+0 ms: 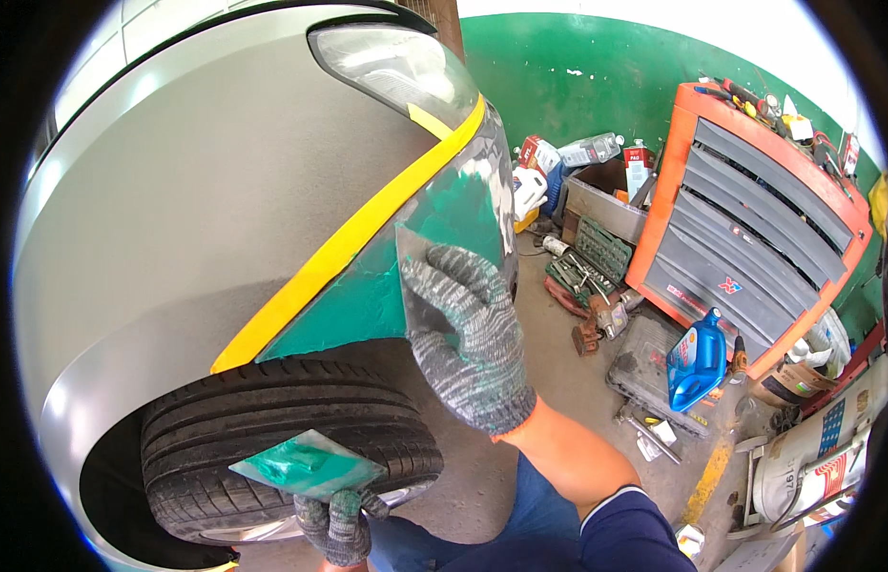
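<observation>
My gloved right hand (473, 348) grips a thin, flat filler spreader (412, 250), laid against the car's front bumper corner. Green body filler (353, 297) coats the bumper there, up to a strip of yellow masking tape (344, 245) along the seam with the silver-grey fender (206, 181). Lower down, in front of the tire (282, 405), my gloved left hand (341, 526) is closed on the near edge of a flat mixing plate (360, 469). A mound of green filler (289, 463) sits on that plate. The left thumb is partly hidden.
The headlight (396, 69) lies above the tape. On the right stands an orange and grey tool cabinet (749, 238) with tools on top. A socket set case (601, 250), a blue oil jug (697, 360) and a dark case (644, 362) are on the floor. A green wall (578, 71) rises behind.
</observation>
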Available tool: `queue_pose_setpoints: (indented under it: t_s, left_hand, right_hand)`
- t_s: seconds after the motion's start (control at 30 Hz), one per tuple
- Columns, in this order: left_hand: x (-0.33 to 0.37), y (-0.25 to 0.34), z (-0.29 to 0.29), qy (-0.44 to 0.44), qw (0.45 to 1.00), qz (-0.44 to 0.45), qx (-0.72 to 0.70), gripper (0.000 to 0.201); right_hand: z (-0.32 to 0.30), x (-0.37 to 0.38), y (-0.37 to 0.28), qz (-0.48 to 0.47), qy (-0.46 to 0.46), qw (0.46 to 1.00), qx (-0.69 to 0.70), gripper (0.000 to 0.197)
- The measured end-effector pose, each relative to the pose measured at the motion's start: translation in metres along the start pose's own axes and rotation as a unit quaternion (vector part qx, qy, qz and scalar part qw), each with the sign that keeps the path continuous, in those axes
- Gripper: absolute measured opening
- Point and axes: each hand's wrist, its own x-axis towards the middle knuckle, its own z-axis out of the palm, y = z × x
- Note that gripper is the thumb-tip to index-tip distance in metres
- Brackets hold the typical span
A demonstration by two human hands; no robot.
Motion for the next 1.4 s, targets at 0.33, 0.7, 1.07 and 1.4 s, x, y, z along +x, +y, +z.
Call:
queue_pose_setpoints:
  t_s: [0.33,0.7,1.07,1.4]
  left_hand:
    - [0.001,0.006,0.008,0.0,1.0,-0.018,0.006,0.068]
    - [0.002,0.019,0.021,-0.02,0.999,0.005,0.038,0.056]
    - [0.001,0.0,0.079,-0.264,0.921,-0.27,0.096,0.024]
    - [-0.004,0.004,0.075,-0.215,0.932,-0.259,0.133,0.015]
  right_hand:
    - [0.012,-0.032,-0.017,-0.032,0.011,0.999,-0.035,0.052]
    - [0.013,-0.076,-0.033,-0.05,-0.057,0.994,-0.078,0.054]
    - [-0.076,-0.068,-0.024,0.277,0.132,0.901,0.308,0.034]
    - [-0.105,-0.063,-0.016,0.199,-0.27,0.923,0.189,0.027]
